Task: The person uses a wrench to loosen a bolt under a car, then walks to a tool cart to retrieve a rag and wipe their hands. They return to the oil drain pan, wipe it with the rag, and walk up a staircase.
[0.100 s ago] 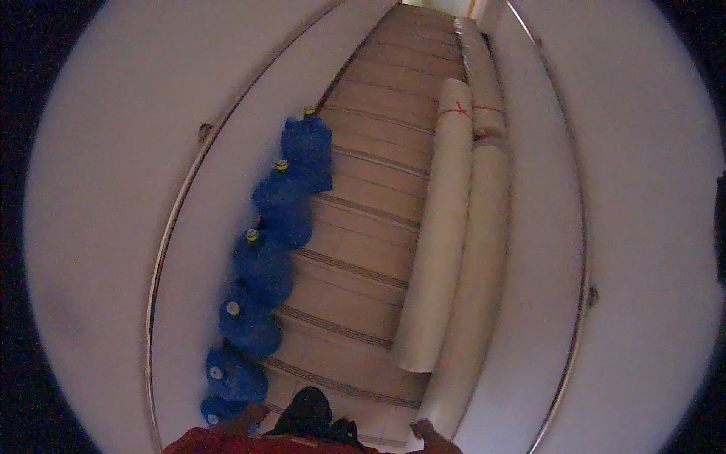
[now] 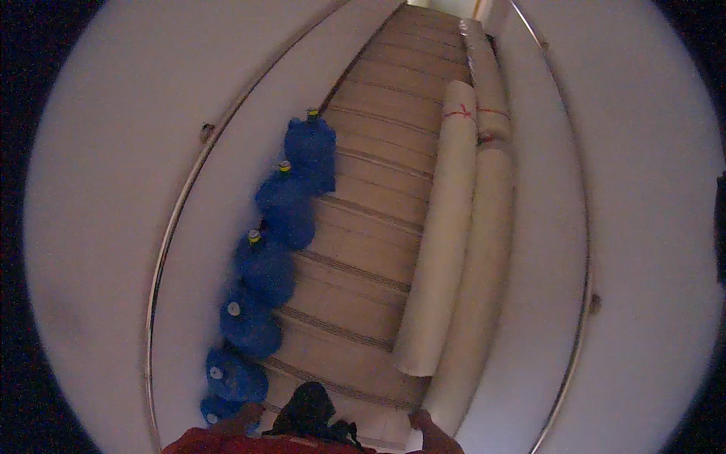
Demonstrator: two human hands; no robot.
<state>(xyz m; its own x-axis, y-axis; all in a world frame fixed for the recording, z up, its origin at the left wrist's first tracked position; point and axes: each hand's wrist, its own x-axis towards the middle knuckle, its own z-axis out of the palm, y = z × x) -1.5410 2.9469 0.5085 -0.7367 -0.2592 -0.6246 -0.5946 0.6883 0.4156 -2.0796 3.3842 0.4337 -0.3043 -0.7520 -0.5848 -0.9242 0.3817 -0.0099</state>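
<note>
My left hand (image 2: 249, 414) hangs low at the front, beside the nearest of several large blue water jugs (image 2: 240, 377). It seems to hold nothing, but its fingers are too dim to make out. My right hand (image 2: 420, 418) is near the lower end of a long pale roll (image 2: 484, 250); whether it touches the roll cannot be told. Its fingers are blurred too. Another cream roll (image 2: 439, 250), tied with red string near its far end, lies alongside. Red sleeves or clothing (image 2: 197, 440) and a dark shape (image 2: 308, 408) show between my hands.
Tiled stairs (image 2: 363, 250) with dark ridged strips run away ahead between white walls. Metal handrails (image 2: 160, 257) curve along both sides. The jugs line the left wall, some with yellow caps, some with white. A third wrapped roll (image 2: 488, 76) lies farther along the right wall.
My right hand has shifted slightly up and to the left in the picture. The view has tilted a little; jugs and rolls stay in place.
</note>
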